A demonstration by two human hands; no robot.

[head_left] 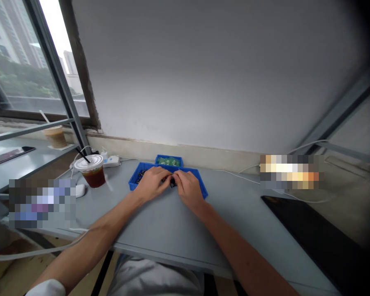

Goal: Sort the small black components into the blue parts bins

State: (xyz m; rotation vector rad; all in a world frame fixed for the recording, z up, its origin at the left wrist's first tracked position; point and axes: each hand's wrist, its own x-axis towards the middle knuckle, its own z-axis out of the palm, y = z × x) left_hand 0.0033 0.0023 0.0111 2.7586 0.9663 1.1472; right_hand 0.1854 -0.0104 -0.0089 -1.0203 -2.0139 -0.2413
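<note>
My left hand (153,181) and my right hand (188,188) meet over the front of the blue plastic bins, fingertips close together and bent in a pinch. Some small dark piece (173,183) shows between the fingers, too small to name. Beneath my left hand, a blue bin (131,183) contains small dark and brassy parts, mostly covered by the hand. Another blue bin (202,183) lies under my right hand, its contents largely hidden. Behind these, a smaller blue bin (169,156) holds green pieces or packets.
A lidded cup of dark red drink (93,174) with a black straw stands left, near a white power strip (111,160) and a white mouse (80,190). On the right lies a long black panel (308,234). Cables run along the wall.
</note>
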